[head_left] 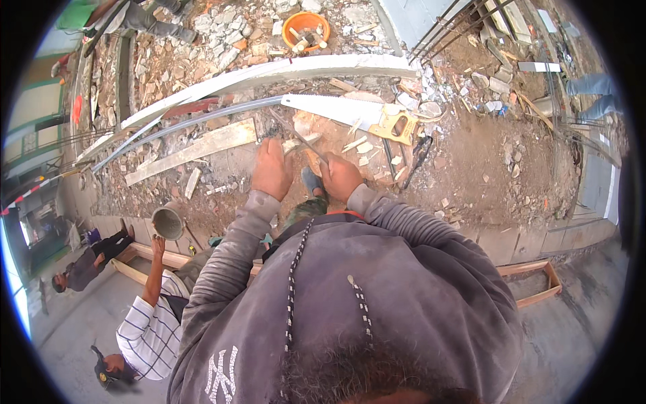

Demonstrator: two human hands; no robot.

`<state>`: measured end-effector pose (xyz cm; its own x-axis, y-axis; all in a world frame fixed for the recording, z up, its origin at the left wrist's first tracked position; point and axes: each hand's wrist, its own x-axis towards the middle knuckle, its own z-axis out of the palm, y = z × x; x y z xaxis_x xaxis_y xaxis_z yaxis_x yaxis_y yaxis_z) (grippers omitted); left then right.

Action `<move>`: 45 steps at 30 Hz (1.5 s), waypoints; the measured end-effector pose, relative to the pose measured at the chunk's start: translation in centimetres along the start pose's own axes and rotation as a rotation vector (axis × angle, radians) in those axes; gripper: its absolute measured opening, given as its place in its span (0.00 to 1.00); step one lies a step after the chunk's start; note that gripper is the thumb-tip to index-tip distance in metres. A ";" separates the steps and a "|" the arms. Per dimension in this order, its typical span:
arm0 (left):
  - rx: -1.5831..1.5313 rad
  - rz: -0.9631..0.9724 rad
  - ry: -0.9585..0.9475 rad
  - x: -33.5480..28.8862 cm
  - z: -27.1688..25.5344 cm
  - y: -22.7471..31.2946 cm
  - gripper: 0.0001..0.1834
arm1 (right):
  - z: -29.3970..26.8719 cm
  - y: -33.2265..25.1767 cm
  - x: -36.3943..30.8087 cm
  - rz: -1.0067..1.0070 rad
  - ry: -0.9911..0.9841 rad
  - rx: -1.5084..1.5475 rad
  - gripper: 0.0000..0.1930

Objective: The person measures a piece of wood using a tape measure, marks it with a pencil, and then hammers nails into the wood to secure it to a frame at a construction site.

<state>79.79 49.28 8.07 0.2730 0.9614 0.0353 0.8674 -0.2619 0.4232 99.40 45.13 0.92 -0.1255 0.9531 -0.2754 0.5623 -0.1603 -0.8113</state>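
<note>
My right hand (341, 178) is closed around the near end of a thin dark rod-like tool (299, 136), which slants away up to the left. Close by on the left, my left hand (272, 170) has its fingers curled. A short pale piece (293, 144), perhaps wood, shows beside those fingers; whether it is gripped is hidden. Just beyond my hands lies a handsaw (343, 110) with a pale blade and a yellow handle. Below its handle are dark, thin tool-like bars (391, 159), whose kind I cannot make out. Wood scraps (363, 147) lie around there.
A flat board (195, 153) and a long grey metal strip (195, 124) lie to the left. An orange tub (294, 27) with wood pieces stands beyond a white beam (343, 65). Behind left, a person in a checked shirt (151, 343) holds a bucket (167, 223). Rebar (444, 34) juts out far right.
</note>
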 end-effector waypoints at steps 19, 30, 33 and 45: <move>-0.042 -0.122 0.079 -4.1 -1.4 1.4 0.14 | 4.6 13.3 2.9 0.195 -0.196 -0.319 0.15; -0.710 -1.227 0.553 -33.2 -1.7 -8.7 0.10 | 2.7 11.7 0.7 -0.014 0.022 -0.605 0.27; -1.383 -1.533 0.828 -36.7 -0.3 -5.7 0.13 | 3.3 13.4 0.7 -0.106 -0.099 -0.745 0.22; -1.653 -1.863 0.973 -56.3 15.1 -3.5 0.21 | 6.8 7.3 4.0 -0.323 -0.169 -0.902 0.18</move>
<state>67.62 -5.17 -9.06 -0.4169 -0.0240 -0.9086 -0.9030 0.1252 0.4110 97.45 46.05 -9.62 -0.4600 0.8560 -0.2359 0.8863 0.4266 -0.1801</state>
